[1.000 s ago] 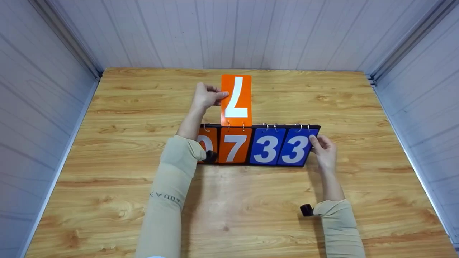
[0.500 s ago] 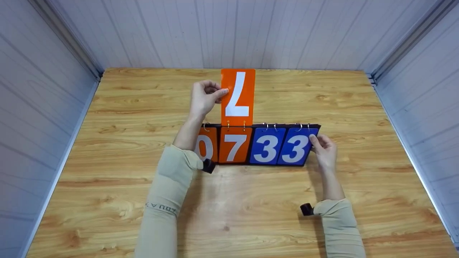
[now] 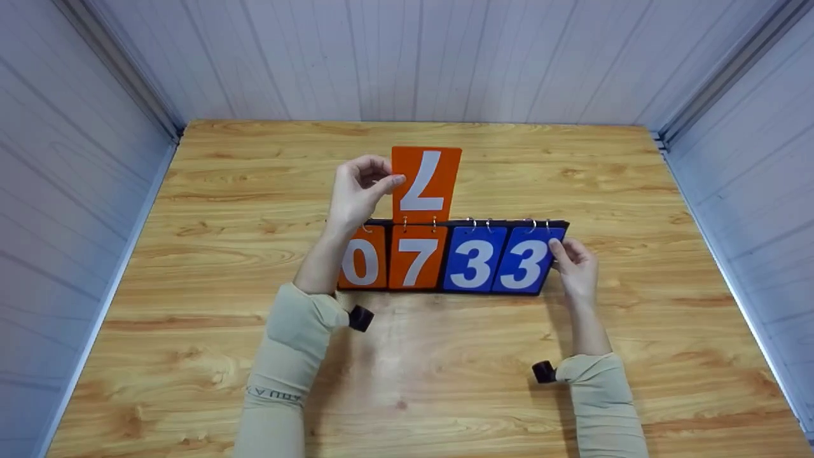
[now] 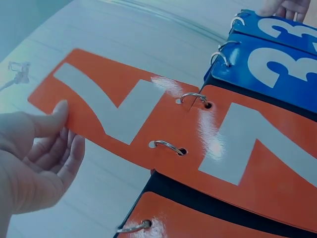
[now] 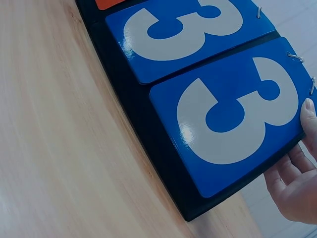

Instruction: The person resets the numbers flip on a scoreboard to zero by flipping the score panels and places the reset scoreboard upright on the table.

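A black flip scoreboard (image 3: 550,224) stands on the wooden table (image 3: 210,210), showing orange 0 (image 3: 361,262) and 7 (image 3: 416,259) and two blue 3 cards (image 3: 499,261). My left hand (image 3: 383,179) pinches the left edge of a raised orange card (image 3: 427,184) with an upside-down 7, which stands up on its rings (image 4: 168,145). In the left wrist view my thumb (image 4: 58,113) lies on that card (image 4: 124,116). My right hand (image 3: 570,259) holds the board's right end, fingers curled round the edge beside the outer blue 3 (image 5: 233,119).
Pale panelled walls (image 3: 407,57) close in the table at the back and both sides. Bare wood lies in front of the board and behind it. Both forearms wear beige sleeves (image 3: 286,362) with small black wrist devices (image 3: 360,317).
The raised orange card has tipped over from the far side toward me and now looks shorter. My left arm has drawn back, uncovering the orange 0. The right hand has not moved.
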